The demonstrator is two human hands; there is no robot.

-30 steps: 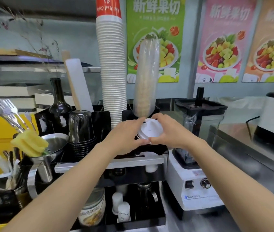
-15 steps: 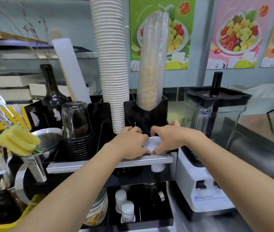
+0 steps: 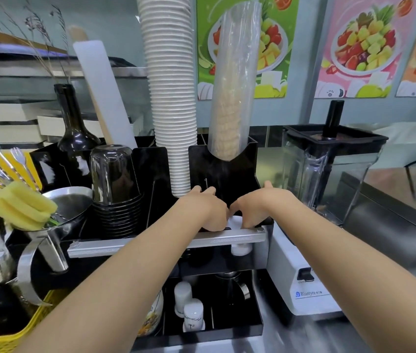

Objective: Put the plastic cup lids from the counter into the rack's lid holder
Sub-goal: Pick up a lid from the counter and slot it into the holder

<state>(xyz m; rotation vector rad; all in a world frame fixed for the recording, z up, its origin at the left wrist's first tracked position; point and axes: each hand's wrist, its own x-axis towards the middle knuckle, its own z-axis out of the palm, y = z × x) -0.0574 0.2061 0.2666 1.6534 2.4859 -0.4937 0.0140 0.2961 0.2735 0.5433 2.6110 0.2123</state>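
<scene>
A white plastic cup lid (image 3: 235,221) shows as a small patch between my two hands, low in the black rack's lid holder (image 3: 248,171) just behind the silver rail (image 3: 224,240). My left hand (image 3: 203,211) curls over its left side and my right hand (image 3: 255,208) over its right side, fingers pointing down onto it. Most of the lid is hidden by my fingers. Below the rail, the underside of white lids (image 3: 241,250) sticks out of the holder.
A tall stack of white paper cups (image 3: 170,93) and a sleeved stack of clear cups (image 3: 233,80) stand in the rack behind my hands. A blender (image 3: 326,179) sits right, dark stacked cups (image 3: 114,184), a bottle (image 3: 73,123) and a steel funnel (image 3: 56,225) left.
Both hands carried the white lid down from in front of the clear cup sleeve into the holder behind the rail. The lid went from fully visible to mostly covered.
</scene>
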